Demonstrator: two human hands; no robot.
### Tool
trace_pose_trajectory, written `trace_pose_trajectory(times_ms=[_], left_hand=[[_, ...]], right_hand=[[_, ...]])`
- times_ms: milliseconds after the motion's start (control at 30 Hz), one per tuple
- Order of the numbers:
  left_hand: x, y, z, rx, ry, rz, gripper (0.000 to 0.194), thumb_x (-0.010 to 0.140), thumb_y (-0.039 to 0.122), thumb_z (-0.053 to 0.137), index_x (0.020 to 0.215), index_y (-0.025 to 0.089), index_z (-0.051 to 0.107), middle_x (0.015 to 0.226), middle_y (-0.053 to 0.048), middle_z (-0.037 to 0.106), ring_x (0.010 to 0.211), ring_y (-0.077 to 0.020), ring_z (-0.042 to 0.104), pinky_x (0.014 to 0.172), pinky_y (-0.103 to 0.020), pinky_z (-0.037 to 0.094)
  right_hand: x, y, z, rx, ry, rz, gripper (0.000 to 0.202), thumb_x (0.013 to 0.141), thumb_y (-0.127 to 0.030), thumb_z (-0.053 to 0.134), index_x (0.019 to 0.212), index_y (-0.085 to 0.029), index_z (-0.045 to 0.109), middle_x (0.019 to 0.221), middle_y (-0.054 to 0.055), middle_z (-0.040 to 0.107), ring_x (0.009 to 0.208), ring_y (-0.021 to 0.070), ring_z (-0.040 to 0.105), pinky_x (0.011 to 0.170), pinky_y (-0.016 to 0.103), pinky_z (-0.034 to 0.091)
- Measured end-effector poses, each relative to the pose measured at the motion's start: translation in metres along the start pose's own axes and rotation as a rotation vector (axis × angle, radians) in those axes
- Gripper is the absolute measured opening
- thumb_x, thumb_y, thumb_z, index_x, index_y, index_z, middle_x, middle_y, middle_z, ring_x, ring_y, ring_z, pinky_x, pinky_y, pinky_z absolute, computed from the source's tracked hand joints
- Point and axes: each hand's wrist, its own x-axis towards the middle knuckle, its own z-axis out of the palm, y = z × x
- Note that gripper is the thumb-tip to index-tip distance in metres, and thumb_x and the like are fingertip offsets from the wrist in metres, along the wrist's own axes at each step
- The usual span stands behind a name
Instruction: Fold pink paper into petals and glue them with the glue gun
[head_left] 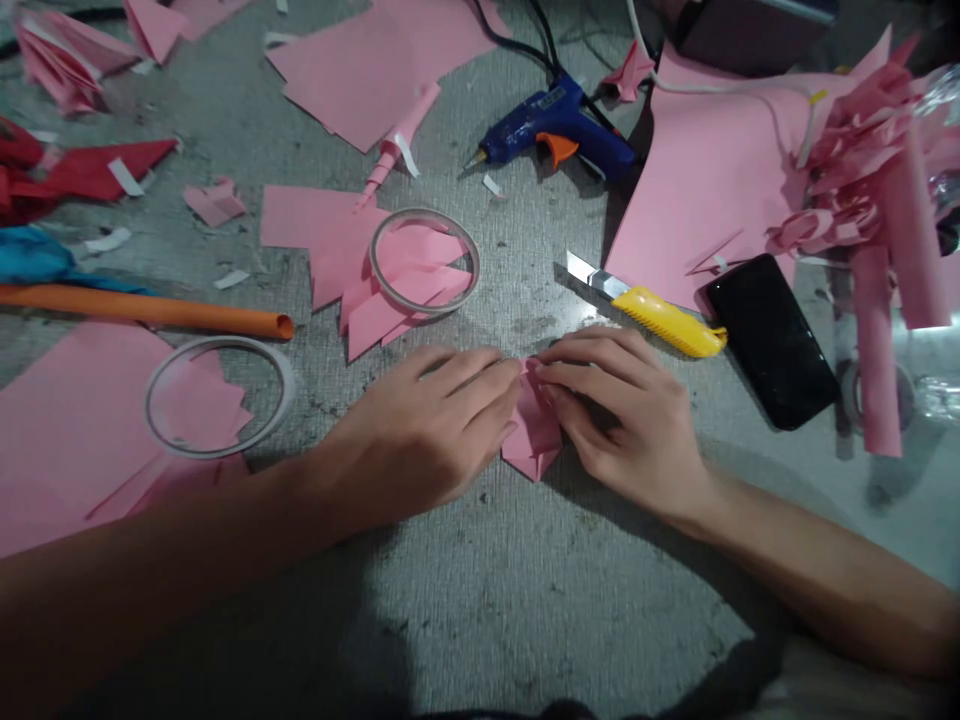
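A small folded piece of pink paper [534, 430] lies on the table between my hands, its pointed end toward me. My left hand [442, 425] presses its fingertips on the paper's left and far edge, fingers close together. On the other side, my right hand [626, 410] pinches the far right edge with bent fingers and thumb. The fingertips partly cover the paper's far end. Just beyond my right hand lies a yellow box cutter [667, 318] with its blade out, pointing to the far left.
A blue glue gun [562, 130] rests at the back. Two tape rolls [474, 270] [285, 395] lie on pink paper to the left, near an orange paper tube [150, 310]. At right are a black phone [772, 340], a large pink sheet [697, 180] and rolled pink paper flowers [847, 160].
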Motion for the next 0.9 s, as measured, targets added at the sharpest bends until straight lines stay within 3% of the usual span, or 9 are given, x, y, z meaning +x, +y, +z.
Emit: trace_pose_trajectory(times_ms=[400,600,900], left_hand=[[-0.0010,-0.0014,0.0019,-0.029,0.007,-0.004,0.027,0.105,0.020,0.064,0.124,0.004,0.074,0.130,-0.019,0.077,0.117,-0.0337,0.074,0.086,-0.046,0.061],[0.0009,-0.0014,0.0015,-0.063,0.001,-0.030,0.026,0.106,0.019,0.061,0.124,0.006,0.074,0.129,-0.019,0.078,0.115,-0.0324,0.074,0.087,-0.045,0.063],[0.0014,-0.0015,-0.0006,-0.105,0.019,-0.065,0.023,0.104,0.016,0.061,0.120,0.006,0.074,0.117,-0.019,0.078,0.109,-0.0320,0.075,0.090,-0.046,0.065]], right_hand=[[-0.0088,0.0030,0.0026,-0.087,-0.023,-0.165,0.033,0.091,0.000,0.065,0.113,-0.021,0.077,0.115,0.007,0.085,0.112,0.0303,0.077,0.098,0.051,0.064],[-0.0075,0.0019,0.0019,-0.101,-0.031,-0.167,0.034,0.091,-0.001,0.062,0.111,-0.024,0.077,0.115,0.004,0.086,0.109,0.0299,0.078,0.093,0.050,0.065],[-0.0076,0.0019,0.0020,-0.076,-0.049,-0.169,0.033,0.091,-0.001,0.063,0.113,-0.020,0.078,0.115,0.007,0.086,0.109,0.0309,0.079,0.093,0.049,0.066]])
